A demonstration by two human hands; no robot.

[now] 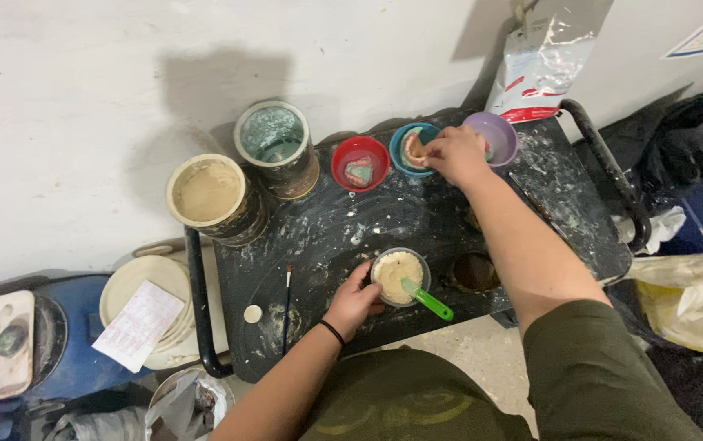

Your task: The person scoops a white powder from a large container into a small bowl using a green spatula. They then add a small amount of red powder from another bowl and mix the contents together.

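At the near edge of the black cart (547, 212), the left hand (353, 302) grips the side of a small cup (399, 276) of pale paste, with a green spatula (427, 300) resting in it. A thin brush (288, 306) lies just left of that hand. At the far edge the right hand (458, 155) pinches a mould (413, 148) in the blue bowl (407, 137), between a red bowl (360, 163) and a purple bowl (494, 135); two tubs (241, 175) stand at the far left corner.

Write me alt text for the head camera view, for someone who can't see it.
Seen from above, a person's left hand steadies a small cup of beige paste with a green spatula on a spattered black cart, while the right hand reaches into a blue bowl.
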